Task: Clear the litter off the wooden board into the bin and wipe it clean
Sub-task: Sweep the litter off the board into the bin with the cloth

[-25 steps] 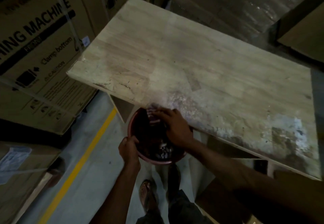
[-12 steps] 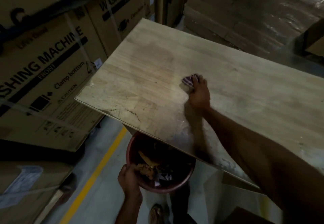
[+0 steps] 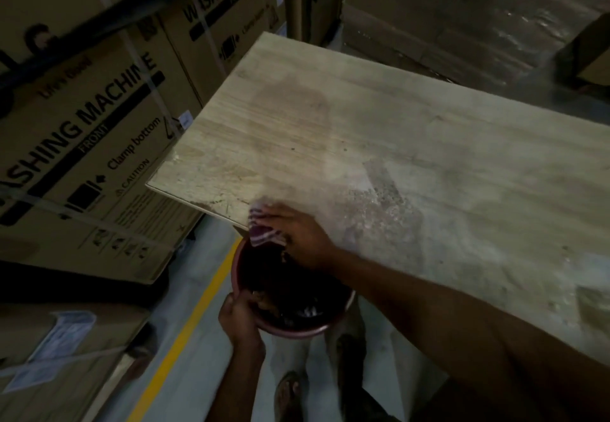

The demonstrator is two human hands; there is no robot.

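Observation:
The wooden board (image 3: 379, 144) fills the upper right; its surface is pale with a dark damp patch and a gritty, dusty area near the front edge. My right hand (image 3: 298, 238) presses a striped cloth (image 3: 264, 230) at the board's near edge, half over the bin. The round reddish bin (image 3: 297, 331) sits just below that edge with dark litter inside. My left hand (image 3: 241, 319) grips the bin's near-left rim and holds it up.
Stacked washing-machine cartons (image 3: 85, 144) stand close on the left. More wrapped cartons (image 3: 462, 15) are behind the board. A yellow floor line (image 3: 185, 332) runs along the grey floor. My sandalled foot (image 3: 290, 395) is below the bin.
My right hand dragged the cloth from the middle of the board back to its near edge above the bin. The left hand kept holding the bin under the edge.

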